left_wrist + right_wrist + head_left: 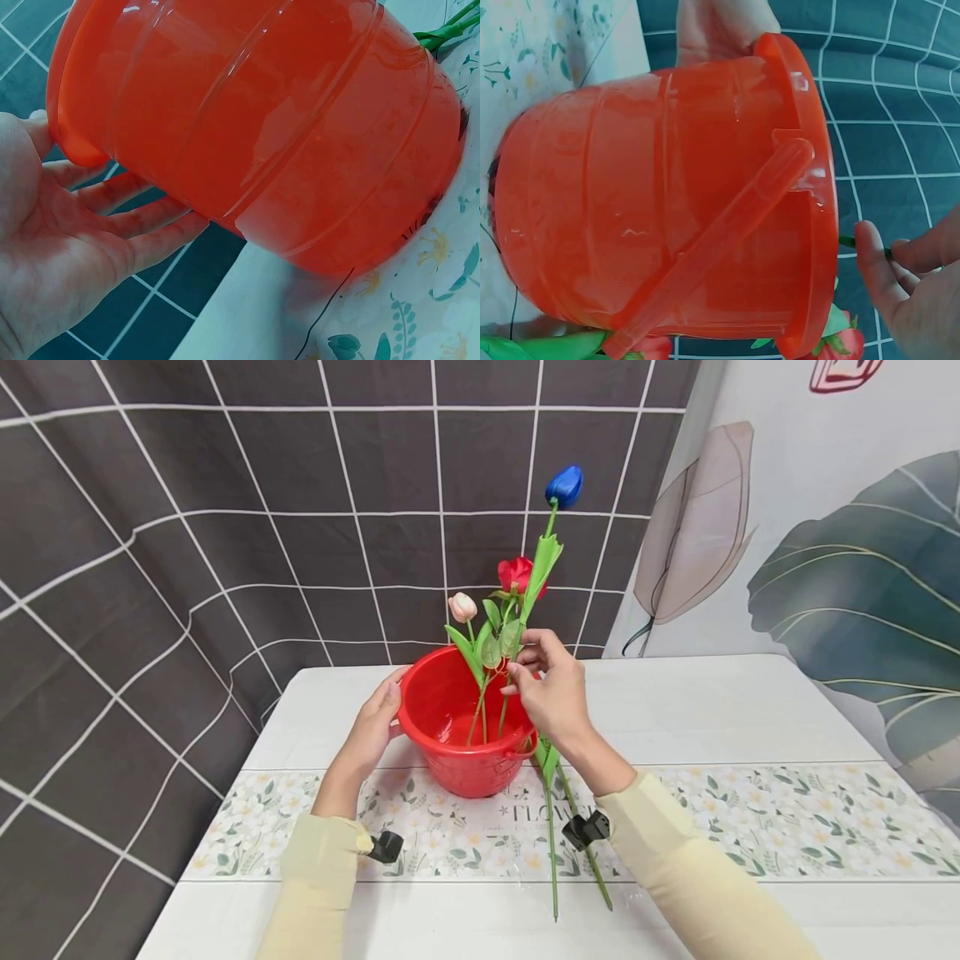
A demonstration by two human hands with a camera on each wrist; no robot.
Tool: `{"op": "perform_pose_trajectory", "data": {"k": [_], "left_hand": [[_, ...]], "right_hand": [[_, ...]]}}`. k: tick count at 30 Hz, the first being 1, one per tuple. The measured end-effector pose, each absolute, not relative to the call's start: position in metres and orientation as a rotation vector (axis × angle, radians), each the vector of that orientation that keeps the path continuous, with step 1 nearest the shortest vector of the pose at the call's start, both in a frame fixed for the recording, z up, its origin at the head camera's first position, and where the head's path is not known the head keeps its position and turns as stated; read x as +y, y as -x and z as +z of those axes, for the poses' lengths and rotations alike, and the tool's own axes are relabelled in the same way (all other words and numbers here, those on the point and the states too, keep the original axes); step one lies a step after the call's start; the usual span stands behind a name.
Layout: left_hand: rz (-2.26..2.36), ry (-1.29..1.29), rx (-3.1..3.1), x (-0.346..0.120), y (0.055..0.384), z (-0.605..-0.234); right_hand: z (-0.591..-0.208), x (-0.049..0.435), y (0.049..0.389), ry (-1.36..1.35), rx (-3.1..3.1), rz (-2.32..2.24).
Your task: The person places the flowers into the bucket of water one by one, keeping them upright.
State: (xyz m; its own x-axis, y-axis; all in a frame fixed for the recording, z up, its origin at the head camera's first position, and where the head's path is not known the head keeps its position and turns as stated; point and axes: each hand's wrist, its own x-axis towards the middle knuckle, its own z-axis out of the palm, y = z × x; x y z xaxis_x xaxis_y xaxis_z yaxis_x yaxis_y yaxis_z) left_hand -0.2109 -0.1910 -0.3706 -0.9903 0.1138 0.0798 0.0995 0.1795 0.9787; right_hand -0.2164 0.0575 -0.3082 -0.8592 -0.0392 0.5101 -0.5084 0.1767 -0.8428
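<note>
A red bucket (468, 772) stands upright on the table. My left hand (371, 722) holds it at the left rim, fingers along the outer wall in the left wrist view. Over the opening, my right hand (551, 685) pinches the green stem of an artificial blue tulip (564, 487), whose bloom points up and right. Beside that stem, a red rose (515, 574) and a pale pink tulip (462, 607) lean in the bucket, stems reaching inside. In the right wrist view, fingertips (870, 232) meet the stem just beyond the rim. The bucket's handle (712, 247) hangs down.
Two more green flower stems (553, 852) lie on the white table (315, 718) right of the bucket, partly under my right forearm. A floral runner (750, 818) crosses the table. Behind hangs a dark gridded cloth (300, 460), with a leaf-patterned curtain (825, 527) at right.
</note>
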Motion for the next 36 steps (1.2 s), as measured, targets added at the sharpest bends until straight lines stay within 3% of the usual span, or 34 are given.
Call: {"op": "perform_pose_trajectory", "data": {"k": [22,36], "left_hand": [[1.978,-0.228,2.435,-0.19,0.209,-0.37],[1.986,-0.227,2.428,-0.19,0.209,-0.371]], "right_hand": [[-0.309,0.056,0.215,-0.567,-2.458,1.5],[-0.305,0.068,0.203,-0.376,-2.434,1.265]]}}
